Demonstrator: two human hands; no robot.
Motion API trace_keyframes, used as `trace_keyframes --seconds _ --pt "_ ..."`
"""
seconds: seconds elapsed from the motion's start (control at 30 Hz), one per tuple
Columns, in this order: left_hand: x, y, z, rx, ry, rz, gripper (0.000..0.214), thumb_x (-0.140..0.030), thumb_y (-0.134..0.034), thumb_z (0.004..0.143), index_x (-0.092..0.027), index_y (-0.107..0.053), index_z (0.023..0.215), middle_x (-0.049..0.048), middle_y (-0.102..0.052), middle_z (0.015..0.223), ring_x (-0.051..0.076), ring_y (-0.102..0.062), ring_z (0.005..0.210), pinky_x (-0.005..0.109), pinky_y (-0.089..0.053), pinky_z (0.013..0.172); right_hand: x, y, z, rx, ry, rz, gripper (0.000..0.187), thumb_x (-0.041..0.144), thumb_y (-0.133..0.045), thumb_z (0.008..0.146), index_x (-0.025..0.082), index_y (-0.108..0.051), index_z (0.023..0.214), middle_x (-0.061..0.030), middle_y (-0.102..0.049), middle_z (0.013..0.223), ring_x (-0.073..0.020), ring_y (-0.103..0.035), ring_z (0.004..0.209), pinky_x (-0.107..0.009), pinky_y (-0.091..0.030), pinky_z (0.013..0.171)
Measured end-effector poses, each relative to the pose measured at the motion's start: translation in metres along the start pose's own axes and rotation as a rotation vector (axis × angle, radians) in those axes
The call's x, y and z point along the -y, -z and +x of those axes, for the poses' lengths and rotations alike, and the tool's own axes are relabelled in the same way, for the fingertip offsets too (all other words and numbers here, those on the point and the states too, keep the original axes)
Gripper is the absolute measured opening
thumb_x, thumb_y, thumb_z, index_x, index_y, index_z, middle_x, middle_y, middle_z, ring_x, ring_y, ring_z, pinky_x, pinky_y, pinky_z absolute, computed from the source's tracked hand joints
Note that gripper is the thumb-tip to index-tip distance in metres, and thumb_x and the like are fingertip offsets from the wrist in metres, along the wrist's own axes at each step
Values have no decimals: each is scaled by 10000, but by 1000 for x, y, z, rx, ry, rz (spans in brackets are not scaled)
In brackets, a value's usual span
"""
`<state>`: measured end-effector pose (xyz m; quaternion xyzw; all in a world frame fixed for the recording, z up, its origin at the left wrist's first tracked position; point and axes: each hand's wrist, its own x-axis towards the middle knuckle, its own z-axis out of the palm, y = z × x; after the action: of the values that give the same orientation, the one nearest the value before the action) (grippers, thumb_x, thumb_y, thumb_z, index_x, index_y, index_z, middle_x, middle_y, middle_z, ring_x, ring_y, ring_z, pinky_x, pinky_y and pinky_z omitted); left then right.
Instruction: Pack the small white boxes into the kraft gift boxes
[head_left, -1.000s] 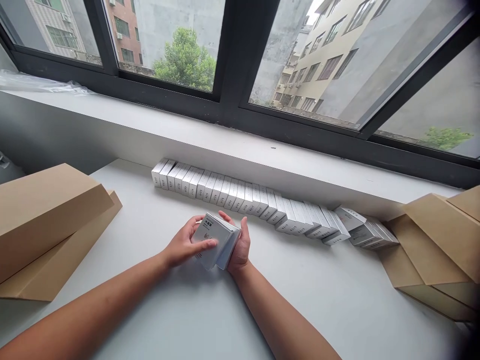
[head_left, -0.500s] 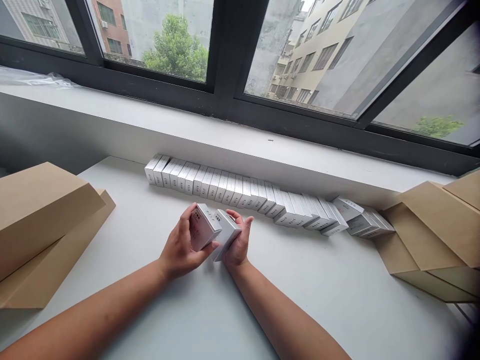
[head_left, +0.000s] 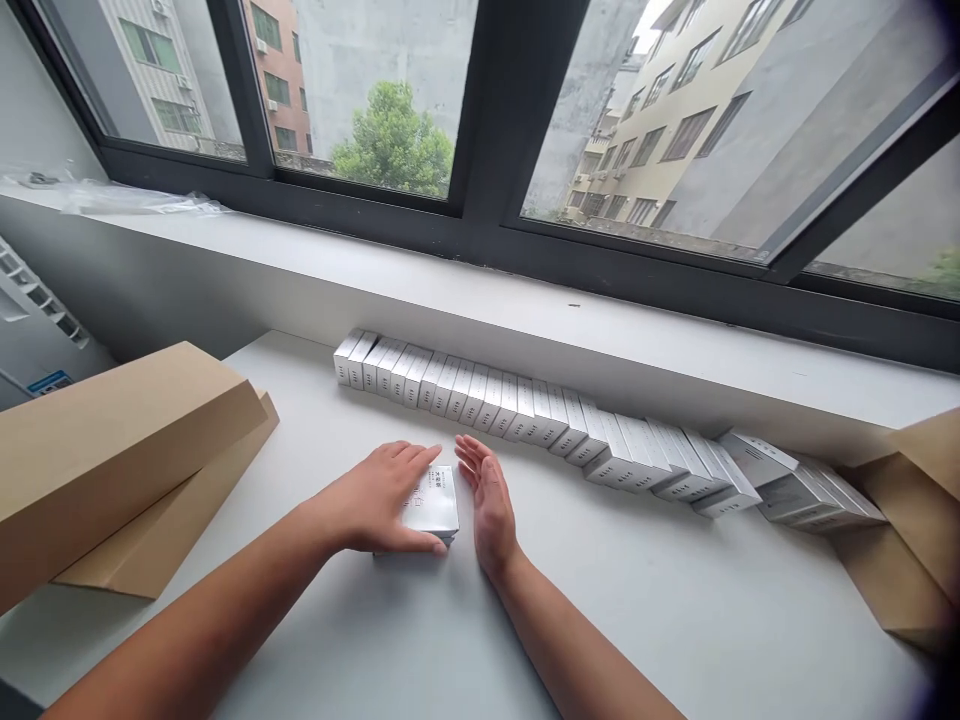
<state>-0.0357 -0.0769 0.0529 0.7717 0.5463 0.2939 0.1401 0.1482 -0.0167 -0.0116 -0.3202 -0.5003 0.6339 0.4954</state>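
Small white boxes (head_left: 433, 505) lie stacked flat on the white table (head_left: 675, 600) in front of me. My left hand (head_left: 382, 497) rests flat on top of the stack, fingers stretched out, thumb along its near edge. My right hand (head_left: 487, 500) stands on its edge just right of the stack, fingers straight and together, palm facing the boxes, with a small gap between. Behind them a long row of white boxes (head_left: 570, 428) leans like fallen dominoes against the wall under the window sill.
Two long brown cardboard cartons (head_left: 112, 470) lie at the left. More brown cartons (head_left: 907, 540) sit at the right end of the row. A white sill (head_left: 450, 290) and dark window frame run along the back. Clear plastic wrap (head_left: 127, 198) lies on the sill at far left.
The boxes I held up in both hands now lie stacked on the table. My left hand has flattened on top, and my right hand has let go and opened beside them.
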Motion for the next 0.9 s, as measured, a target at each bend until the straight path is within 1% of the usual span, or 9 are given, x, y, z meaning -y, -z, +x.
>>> trace_keyframes --seconds 0.07,0.17,0.2,0.27,0.37,0.53,0.63,0.77,0.9 --pt "14 6 7 -153 135 -82 762 -628 -812 679 -306 -628 1345 78 -691 1323 350 -620 1236 450 -527 1009 -2 1 2 -71 -5 1 493 635 -463 989 268 -627 1273 -74 -600 1440 -265 -507 1381 -493 -341 1196" --pt "51 11 23 -469 374 -70 592 -543 -570 931 -273 -484 1451 105 -545 1484 309 -505 1375 500 -415 1151 -1 1 2 -73 -14 -58 456 622 -519 961 266 -649 1214 -81 -629 1381 -279 -525 1344 -498 -354 1171" --pt "67 12 29 -578 462 -58 615 -495 -533 954 -252 -394 1501 131 -462 1543 319 -440 1426 531 -370 1180 0 1 1 -69 -20 -81 439 613 -543 947 267 -658 1191 -78 -639 1359 -281 -531 1329 -493 -360 1161" --pt "98 13 40 -731 617 -50 796 -435 -606 904 -205 -218 1560 192 -301 1617 364 -284 1517 582 -287 1219 3 0 -1 -74 -33 -98 418 603 -579 921 270 -666 1157 -73 -647 1330 -284 -536 1307 -484 -378 1139" --pt "135 15 50 -774 720 -87 1015 -427 -771 761 -189 -193 1561 225 -273 1620 411 -183 1554 609 -210 1248 6 -1 -2 -65 -52 -91 410 611 -591 917 272 -662 1136 -71 -647 1302 -281 -543 1277 -473 -401 1114" --pt "165 18 51 -720 671 -185 940 -493 -794 751 -292 -331 1544 134 -582 1409 336 -511 1380 528 -385 1171 9 -2 -3 36 -29 -109 465 667 -519 952 266 -662 1138 -80 -656 1270 -278 -569 1199 -468 -416 1073" --pt "174 17 48 -762 655 -200 906 -461 -773 780 -299 -328 1553 116 -633 1350 290 -575 1311 470 -438 1123 9 -3 -3 30 -18 -110 480 684 -516 948 262 -665 1123 -78 -664 1255 -268 -583 1149 -447 -434 1039" --pt "178 16 48 -854 639 -174 840 -384 -752 786 -302 -368 1529 127 -581 1440 274 -598 1273 426 -499 1037 7 -2 -2 25 -29 -100 448 668 -566 927 266 -673 1094 -69 -679 1217 -248 -601 1064 -400 -483 924" --pt "173 16 46 -1011 641 -119 750 -354 -737 753 -264 -451 1440 121 -601 1386 278 -627 1171 423 -531 959 4 -2 -1 33 -35 -69 419 644 -572 933 263 -676 1072 -67 -679 1191 -230 -601 982 -382 -495 852"
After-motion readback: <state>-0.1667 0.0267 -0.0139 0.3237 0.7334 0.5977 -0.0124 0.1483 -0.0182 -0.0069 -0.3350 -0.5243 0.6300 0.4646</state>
